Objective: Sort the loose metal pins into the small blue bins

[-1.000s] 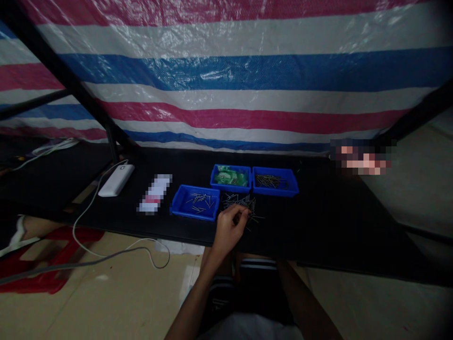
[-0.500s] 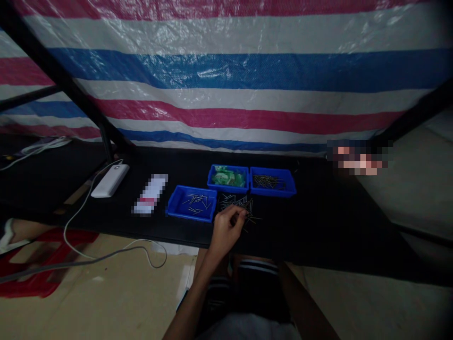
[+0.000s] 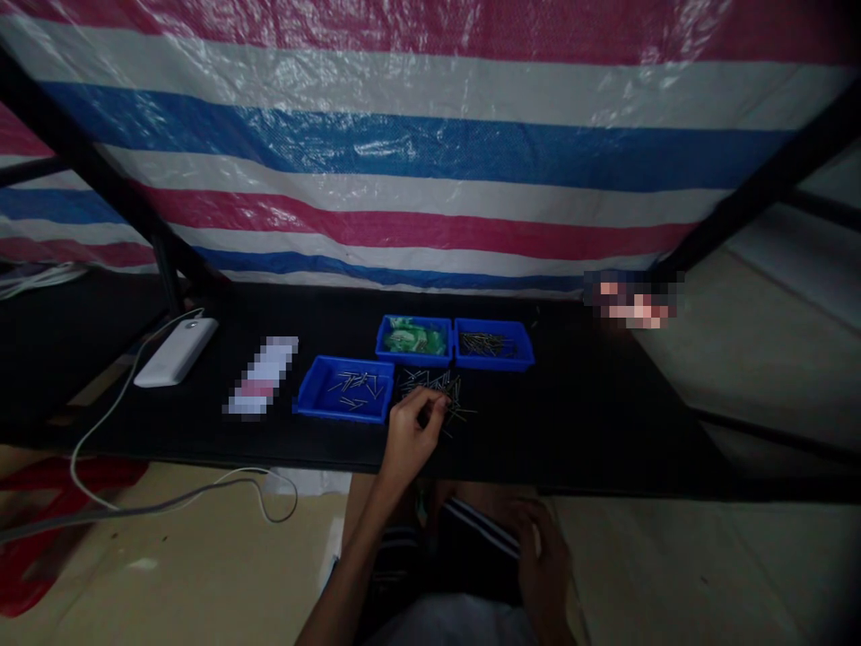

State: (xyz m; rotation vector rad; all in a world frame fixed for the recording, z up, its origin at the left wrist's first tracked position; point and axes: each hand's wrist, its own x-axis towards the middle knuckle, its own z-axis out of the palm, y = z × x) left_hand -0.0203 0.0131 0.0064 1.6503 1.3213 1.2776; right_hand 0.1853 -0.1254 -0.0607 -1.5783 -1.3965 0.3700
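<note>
1. The left hand [image 3: 410, 435] reaches over the near edge of the black desk [image 3: 592, 422], its fingers drawn narrow into a pinch at the near side of a loose heap of thin metal pins [image 3: 437, 390]; whether a pin is actually between the fingertips is too small and dim to tell.
2. The right hand [image 3: 542, 561] lies low by the person's lap, below the desk edge, fingers loosely curled and apparently holding nothing (the light there is poor).
3. The pins lie scattered on the bare desk, close at hand, with the trays around them on the left and far sides.
4. A blue tray [image 3: 344, 388] just left of the heap holds a few pins, spread thinly.
5. Behind the heap stand two more blue trays side by side: the left tray [image 3: 413, 339] carries green pieces, the right tray [image 3: 494, 344] a bunch of pins.
6. Farther left sit a white power bank [image 3: 176, 351] with its cable [image 3: 134, 484] trailing off the desk.
</note>
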